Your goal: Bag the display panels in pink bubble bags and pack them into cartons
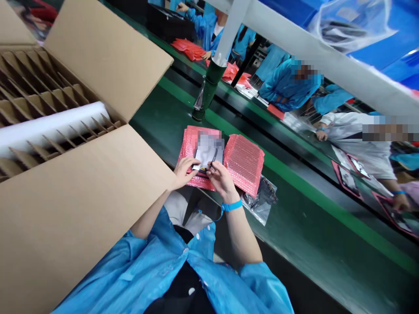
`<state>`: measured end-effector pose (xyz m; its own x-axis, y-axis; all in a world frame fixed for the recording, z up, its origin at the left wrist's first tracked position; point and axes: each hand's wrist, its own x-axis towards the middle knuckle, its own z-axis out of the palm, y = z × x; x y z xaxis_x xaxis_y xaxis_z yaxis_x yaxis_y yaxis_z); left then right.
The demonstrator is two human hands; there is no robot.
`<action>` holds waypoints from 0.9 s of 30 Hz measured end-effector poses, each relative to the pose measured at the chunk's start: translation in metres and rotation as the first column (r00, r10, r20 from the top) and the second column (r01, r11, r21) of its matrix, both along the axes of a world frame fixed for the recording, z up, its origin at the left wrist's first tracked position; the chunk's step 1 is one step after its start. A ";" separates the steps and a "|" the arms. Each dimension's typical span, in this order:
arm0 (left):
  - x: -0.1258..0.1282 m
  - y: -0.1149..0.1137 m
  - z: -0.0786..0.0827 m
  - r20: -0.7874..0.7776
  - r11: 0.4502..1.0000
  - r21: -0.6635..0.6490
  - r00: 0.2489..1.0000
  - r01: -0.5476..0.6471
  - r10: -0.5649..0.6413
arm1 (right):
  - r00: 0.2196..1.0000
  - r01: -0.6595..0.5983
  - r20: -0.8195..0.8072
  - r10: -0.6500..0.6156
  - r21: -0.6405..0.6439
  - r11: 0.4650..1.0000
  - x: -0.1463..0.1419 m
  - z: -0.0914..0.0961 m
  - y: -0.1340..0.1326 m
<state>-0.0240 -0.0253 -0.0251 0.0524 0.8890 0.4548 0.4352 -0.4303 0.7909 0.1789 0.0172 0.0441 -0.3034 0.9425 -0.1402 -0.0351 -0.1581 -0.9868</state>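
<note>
Grey panel (205, 153) | left hand (185, 172) at corner, grip unclear | right hand (223, 178) pinching dark strip (214, 155)

My bright-blue cloth smock (108, 279) has round white buttons (185, 250) over a black top (179, 281); from my chest, pale trousers (176, 206) show at twelve o'clock, my right hand (221, 178)'s blue corded wristband (232, 205) at two.

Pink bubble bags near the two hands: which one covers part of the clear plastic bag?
The pink bag right of the right hand lies partly over the clear bag; the pink bags at left do not.
</note>
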 end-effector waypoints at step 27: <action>-0.001 0.001 -0.011 0.048 1.000 0.009 0.999 -0.015 0.014 | 0.786 -0.383 0.512 0.347 -0.037 0.923 0.002 0.017 0.047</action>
